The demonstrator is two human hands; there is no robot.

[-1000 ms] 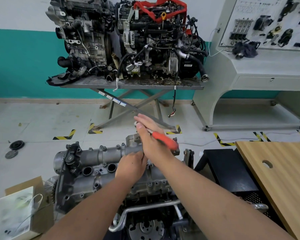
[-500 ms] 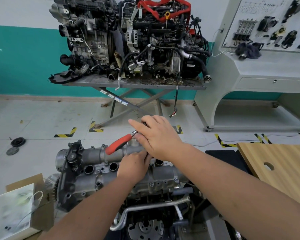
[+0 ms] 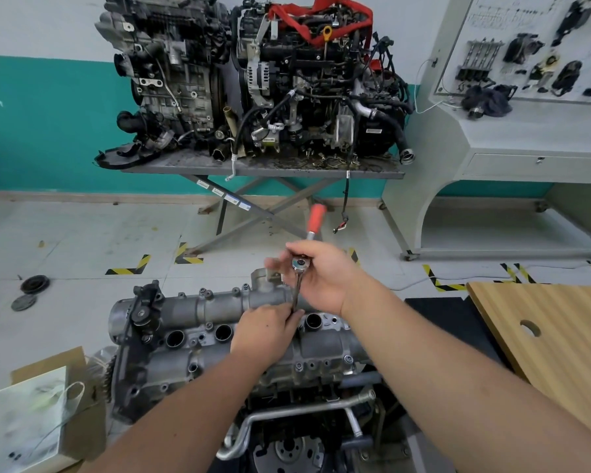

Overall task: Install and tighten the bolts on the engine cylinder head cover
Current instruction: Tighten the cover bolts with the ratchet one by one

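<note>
Plainly, the ratchet wrench [image 3: 302, 264] is a stiff steel tool with a red grip [image 3: 317, 218] pointing toward the top of the frame, and its head sits in the middle of the picture above the cylinder head cover [image 3: 219, 322], which fills the lower centre. The right hand [image 3: 325, 276] curls around the ratchet head, thumb and fingers wrapped at the drive end, not on the red grip. The left hand [image 3: 265, 331] pinches the lower end of the thin extension bar [image 3: 297, 293] where it meets the cover; the bolt itself is hidden under those fingers. I judge the cover heavy, rigid cast metal that will not shift under torque, while the slim bar may wobble off the bolt head unless steadied low. For real tightening force, the rubbery red grip looks the better hold; the bare metal head seems slippery.
</note>
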